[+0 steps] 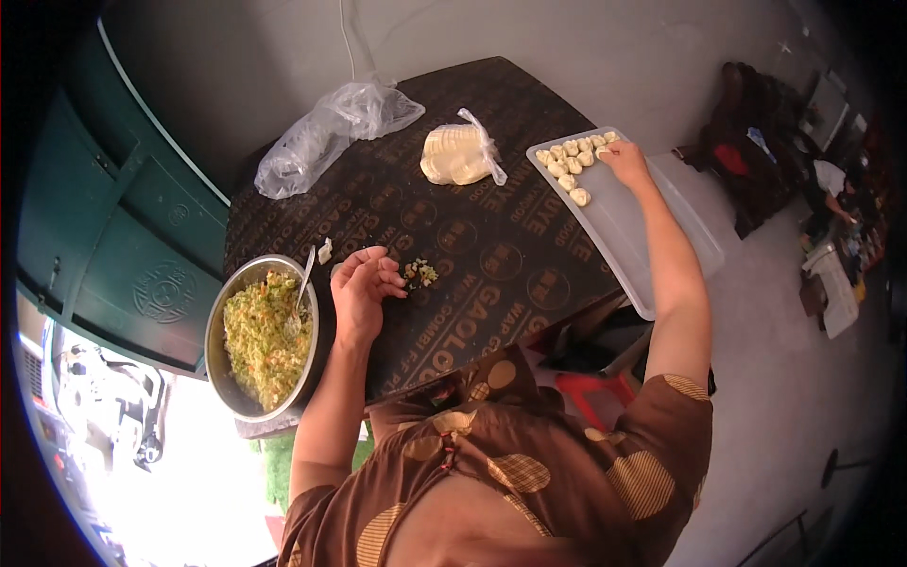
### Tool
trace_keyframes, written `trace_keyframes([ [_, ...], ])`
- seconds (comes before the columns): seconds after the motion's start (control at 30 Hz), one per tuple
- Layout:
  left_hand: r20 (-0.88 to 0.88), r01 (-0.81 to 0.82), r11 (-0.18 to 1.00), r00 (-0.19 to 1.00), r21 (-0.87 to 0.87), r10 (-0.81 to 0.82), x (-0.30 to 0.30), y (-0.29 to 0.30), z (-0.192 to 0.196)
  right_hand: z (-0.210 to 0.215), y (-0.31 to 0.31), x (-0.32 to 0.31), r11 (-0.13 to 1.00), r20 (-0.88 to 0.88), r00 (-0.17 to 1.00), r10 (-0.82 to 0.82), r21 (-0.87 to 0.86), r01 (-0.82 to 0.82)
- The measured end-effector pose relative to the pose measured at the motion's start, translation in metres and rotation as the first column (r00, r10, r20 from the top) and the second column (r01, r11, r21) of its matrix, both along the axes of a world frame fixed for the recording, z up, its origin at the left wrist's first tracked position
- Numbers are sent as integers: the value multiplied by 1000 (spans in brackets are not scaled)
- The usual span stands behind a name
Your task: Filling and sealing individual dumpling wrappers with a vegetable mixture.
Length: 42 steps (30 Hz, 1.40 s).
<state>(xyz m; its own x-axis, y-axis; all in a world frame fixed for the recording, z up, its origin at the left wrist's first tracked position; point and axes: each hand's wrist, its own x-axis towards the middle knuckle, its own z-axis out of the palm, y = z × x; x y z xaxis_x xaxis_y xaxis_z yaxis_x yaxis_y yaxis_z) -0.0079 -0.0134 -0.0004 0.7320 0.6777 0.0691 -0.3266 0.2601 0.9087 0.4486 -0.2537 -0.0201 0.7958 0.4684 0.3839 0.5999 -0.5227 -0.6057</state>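
Observation:
At the far right, the fingertips of my right hand (pixel 627 164) close on a small pale dumpling (pixel 603 152) at the end of the back row in a shallow translucent tray (pixel 652 241). Several more dumplings (pixel 580 197) sit along that tray's back and left side. My left hand (pixel 362 283) rests over the dark table (pixel 425 331), its fingers loosely curled and apart, with nothing seen in them. Beside its fingertips lies a little heap of chopped filling (pixel 419 274). A steel bowl (pixel 215 354) of chopped vegetable filling (pixel 265 340) stands left of that hand, a metal spoon (pixel 305 274) in it.
A bagged stack of round dough wrappers (pixel 455 156) lies at the table's back middle. A crumpled clear plastic bag (pixel 331 132) is to its left. One white scrap (pixel 325 250) sits near the bowl. Below the table's front edge is a red stool (pixel 595 397). The tray overhangs the table's right edge.

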Motion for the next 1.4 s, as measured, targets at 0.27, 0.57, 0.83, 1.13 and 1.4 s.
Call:
trace_keyframes([
  [0.27, -21, 7, 1000, 1000, -9, -7, 2, -1, 2, 1, 8, 1, 1000, 28, 1000, 14, -22, -13],
  [0.57, -26, -10, 1000, 1000, 3, 10, 1, -2, 3, 6, 10, -2, 987, 15, 1000, 19, -157, -17],
  [0.83, -4, -38, 999, 999, 8, 38, -2, -1, 2, 23, -3, -10, 988, -51, 998, -23, -155, 15],
  [1.13, -21, -119, 955, 991, 271, 129, 1, -9, -3, 74, 39, -101, 957, 269, 929, 254, 69, -282],
  [1.4, -157, 50, 504, 972, 862, 173, -3, -48, 7, 48, 100, -222, 761, 255, 743, 619, 39, -647],
])
